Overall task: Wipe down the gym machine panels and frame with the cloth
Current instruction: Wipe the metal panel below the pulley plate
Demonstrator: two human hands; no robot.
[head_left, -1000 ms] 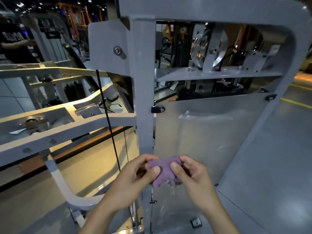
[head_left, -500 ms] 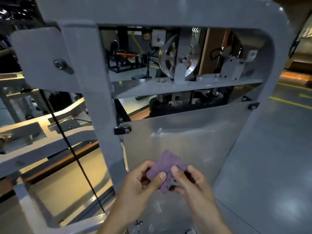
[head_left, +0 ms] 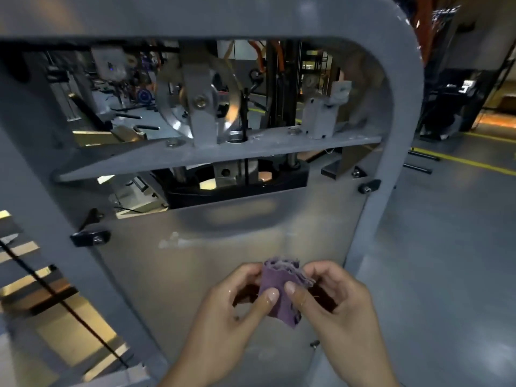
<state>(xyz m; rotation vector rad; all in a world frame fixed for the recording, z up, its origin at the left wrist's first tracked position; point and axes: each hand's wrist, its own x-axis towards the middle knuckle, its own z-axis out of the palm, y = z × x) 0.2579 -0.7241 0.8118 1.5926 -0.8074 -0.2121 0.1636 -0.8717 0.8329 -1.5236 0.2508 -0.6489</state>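
Gym machine frame [head_left: 402, 113], a grey painted arch, fills most of the view, and bolted inside it below a horizontal cross plate [head_left: 223, 155] is the pale, translucent panel [head_left: 195, 275] that the wiping concerns. Black clips [head_left: 90, 237] pin the panel to the uprights on either side, and a faint smear sits on its upper middle. Above the plate a shiny pulley wheel [head_left: 195, 104] and a black cable [head_left: 245, 127] run down through the opening. In front of the lower panel, and not yet touching it as far as can be seen, the purple cloth [head_left: 282, 291] is folded into a small thick pad, held between both hands: the left hand [head_left: 231, 311] pinches its near face with thumb and curled fingers, and the right hand [head_left: 332, 300] does the same from the other side. The step in hand looks like squaring up the fold; it would go best if one hand took the pad flat under the fingers and swept the panel in overlapping passes from the top down, working around the clips and the small screw [head_left: 315, 343] low on the panel. The pulley and cable are best avoided, since loose layers could snag there.
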